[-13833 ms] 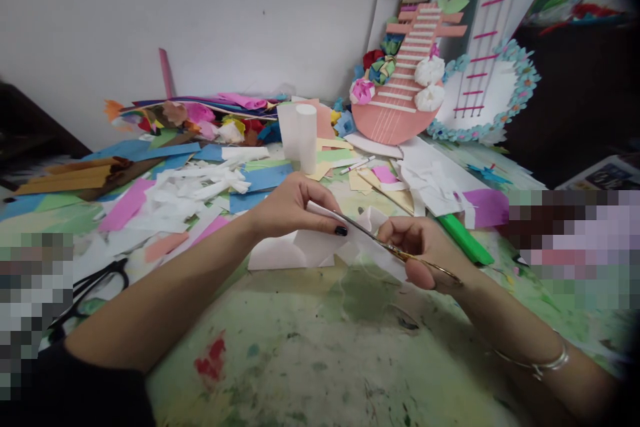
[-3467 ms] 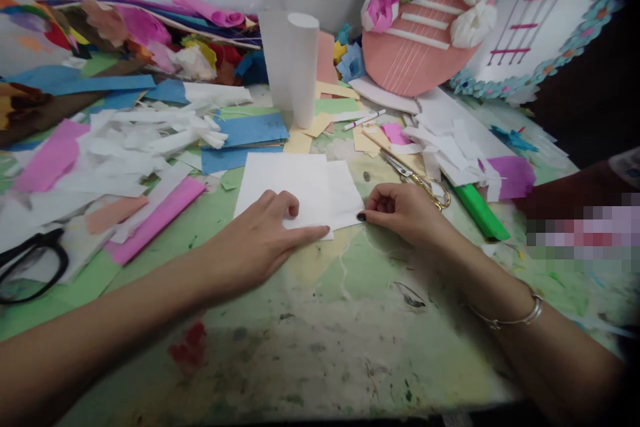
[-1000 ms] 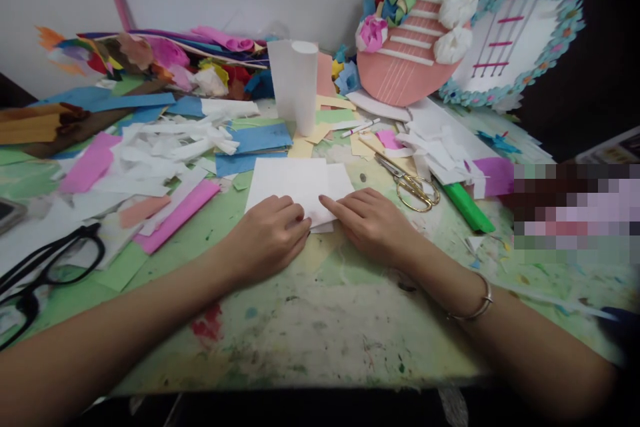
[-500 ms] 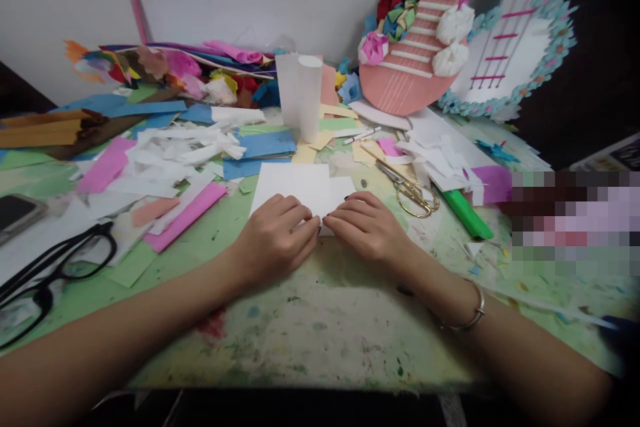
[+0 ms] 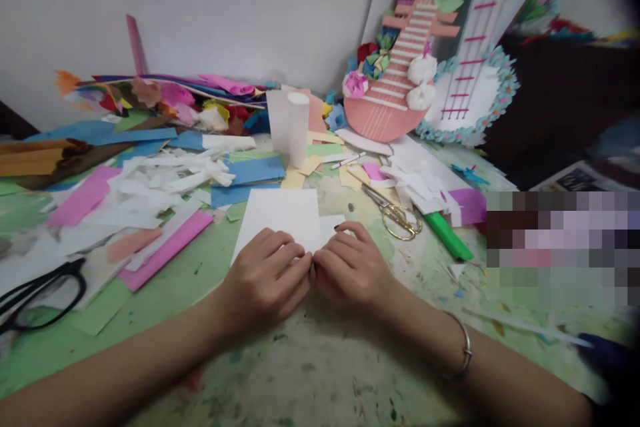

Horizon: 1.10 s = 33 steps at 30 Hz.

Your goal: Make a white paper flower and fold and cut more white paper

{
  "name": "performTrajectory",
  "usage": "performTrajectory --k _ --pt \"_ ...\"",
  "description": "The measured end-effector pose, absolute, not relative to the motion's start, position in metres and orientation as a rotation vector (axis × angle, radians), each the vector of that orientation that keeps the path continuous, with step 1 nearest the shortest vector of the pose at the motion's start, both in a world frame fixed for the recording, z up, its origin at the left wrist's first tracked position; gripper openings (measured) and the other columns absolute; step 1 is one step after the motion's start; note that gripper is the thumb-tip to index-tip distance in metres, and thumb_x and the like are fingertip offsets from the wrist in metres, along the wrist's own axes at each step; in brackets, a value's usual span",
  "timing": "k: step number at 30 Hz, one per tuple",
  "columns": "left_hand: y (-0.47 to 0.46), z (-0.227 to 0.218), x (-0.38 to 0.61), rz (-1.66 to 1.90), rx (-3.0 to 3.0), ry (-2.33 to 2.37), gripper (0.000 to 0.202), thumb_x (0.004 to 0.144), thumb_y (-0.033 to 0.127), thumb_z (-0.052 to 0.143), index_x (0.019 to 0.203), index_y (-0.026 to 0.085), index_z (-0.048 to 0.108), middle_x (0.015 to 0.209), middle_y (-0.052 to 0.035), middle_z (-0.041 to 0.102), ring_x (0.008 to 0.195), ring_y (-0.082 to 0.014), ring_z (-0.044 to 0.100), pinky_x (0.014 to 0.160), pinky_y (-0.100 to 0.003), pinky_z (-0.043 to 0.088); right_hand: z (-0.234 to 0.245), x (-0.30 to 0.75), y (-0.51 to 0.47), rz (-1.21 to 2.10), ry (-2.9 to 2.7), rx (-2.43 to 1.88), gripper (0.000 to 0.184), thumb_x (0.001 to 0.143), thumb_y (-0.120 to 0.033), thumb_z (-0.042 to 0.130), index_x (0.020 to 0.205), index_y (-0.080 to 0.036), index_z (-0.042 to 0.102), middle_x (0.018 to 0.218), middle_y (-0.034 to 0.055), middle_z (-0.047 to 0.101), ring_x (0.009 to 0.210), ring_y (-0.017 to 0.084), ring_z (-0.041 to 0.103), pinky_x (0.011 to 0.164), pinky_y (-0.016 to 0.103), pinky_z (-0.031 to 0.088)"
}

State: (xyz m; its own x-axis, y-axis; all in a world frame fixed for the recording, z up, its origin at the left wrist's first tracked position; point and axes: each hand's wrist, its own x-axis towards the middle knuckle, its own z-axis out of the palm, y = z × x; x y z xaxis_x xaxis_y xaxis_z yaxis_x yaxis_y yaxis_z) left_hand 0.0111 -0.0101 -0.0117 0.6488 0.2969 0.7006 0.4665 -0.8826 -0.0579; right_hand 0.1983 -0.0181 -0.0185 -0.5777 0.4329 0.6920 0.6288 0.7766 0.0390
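Observation:
A white paper sheet (image 5: pixel 283 217) lies on the table in front of me. My left hand (image 5: pixel 267 273) is closed at its near edge, fingers curled and pressed together. Meeting it there, my right hand (image 5: pixel 353 267) pinches at the same edge, its index finger slightly raised. The fingertips of both hands touch or nearly touch, and they hide the edge of the sheet between them. A smaller white piece (image 5: pixel 331 223) shows at the right of the sheet. Beyond stands a rolled white paper tube (image 5: pixel 299 133), upright beside a standing white card (image 5: pixel 278 121).
Gold-handled scissors (image 5: pixel 397 219) and a green paper roll (image 5: pixel 449 237) lie to the right. On the left are black glasses (image 5: pixel 50 293), a pink strip (image 5: pixel 167 250) and white scraps (image 5: pixel 165 170). Decorated paper instruments (image 5: pixel 385 110) lean at the back right. A blurred patch covers the far right.
My view has shifted, so the table and its things sit lower in the picture. Both hands stay together at the sheet's near edge. My right index finger has lifted a little.

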Motion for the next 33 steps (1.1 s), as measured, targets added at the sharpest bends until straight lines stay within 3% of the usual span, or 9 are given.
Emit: performTrajectory --k 6,15,33 --pt "-0.01 -0.008 0.006 -1.196 -2.612 -0.569 0.018 0.072 0.0 0.064 0.088 0.009 0.063 0.073 -0.0084 0.065 0.073 -0.021 0.053 0.061 -0.036 0.046 -0.012 0.199 -0.022 -0.352 -2.259 -0.838 0.015 0.082 -0.013 0.046 0.07 -0.017 0.054 0.058 0.0002 0.054 0.061 0.014 0.044 0.078 0.035 0.041" --pt "-0.008 -0.006 -0.003 -1.29 -2.563 -0.616 0.02 0.074 -0.003 0.064 0.09 0.01 0.063 0.076 -0.007 0.066 0.077 -0.0201 0.054 0.066 -0.036 0.047 -0.011 0.206 -0.019 -0.401 -2.19 -0.879 0.012 0.074 -0.007 0.047 0.071 -0.018 0.051 0.058 -0.0013 0.052 0.06 0.013 0.044 0.075 0.033 0.04" --pt "-0.002 0.002 -0.007 -1.378 -2.465 -0.701 0.02 0.076 0.0 0.063 0.089 0.015 0.065 0.076 -0.0045 0.067 0.074 -0.0185 0.06 0.068 -0.035 0.051 0.0 0.221 -0.017 -0.387 -2.106 -0.961 0.014 0.076 -0.006 0.048 0.076 -0.02 0.049 0.061 -0.0019 0.057 0.058 0.013 0.047 0.076 0.035 0.041"
